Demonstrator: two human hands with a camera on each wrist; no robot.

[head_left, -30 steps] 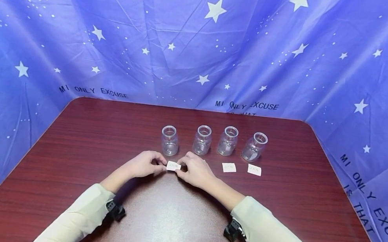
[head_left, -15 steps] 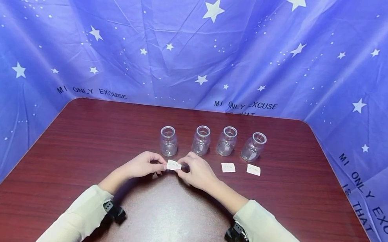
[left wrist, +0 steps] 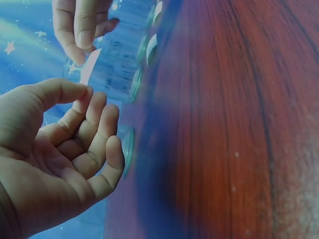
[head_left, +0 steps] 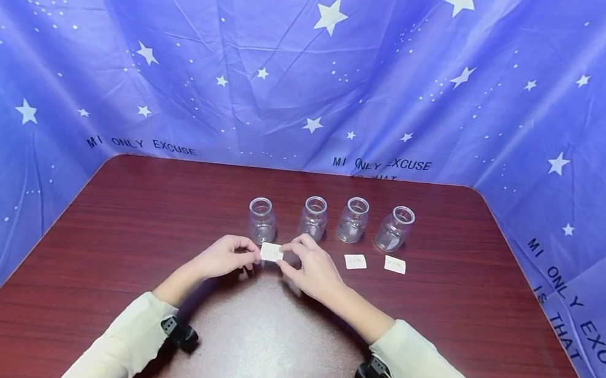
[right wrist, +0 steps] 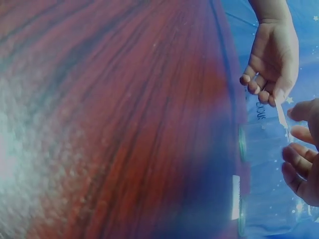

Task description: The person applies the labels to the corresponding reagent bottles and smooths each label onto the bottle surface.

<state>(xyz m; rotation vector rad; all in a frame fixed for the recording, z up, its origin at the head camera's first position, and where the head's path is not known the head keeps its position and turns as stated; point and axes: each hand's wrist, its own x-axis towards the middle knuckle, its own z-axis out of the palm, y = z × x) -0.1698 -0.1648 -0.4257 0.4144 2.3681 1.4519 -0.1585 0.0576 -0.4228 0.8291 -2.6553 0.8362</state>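
Observation:
In the head view my left hand [head_left: 224, 256] pinches the left edge of a small white paper label [head_left: 271, 252] between thumb and index finger, its other fingers loosely curled. The label bears faint writing, too small to read, and is held up off the table in front of the leftmost glass jar [head_left: 262, 222]. My right hand [head_left: 312, 268] is at the label's right edge, thumb and index finger spread apart. In the right wrist view the right fingers [right wrist: 298, 158] stand beside the label [right wrist: 281, 113] without closing round it.
More clear glass jars, [head_left: 313, 218] [head_left: 352, 221] [head_left: 395, 229] without lids, stand in a row to the right. Two white labels, [head_left: 355, 261] [head_left: 395, 264] lie before the right-hand jars on the dark red table [head_left: 140, 209]. A blue star-patterned cloth [head_left: 274, 38] surrounds the table.
The label has risen slightly and now faces the head camera more fully. My right thumb and index finger have spread from their earlier grip at its right edge. My left hand has barely moved.

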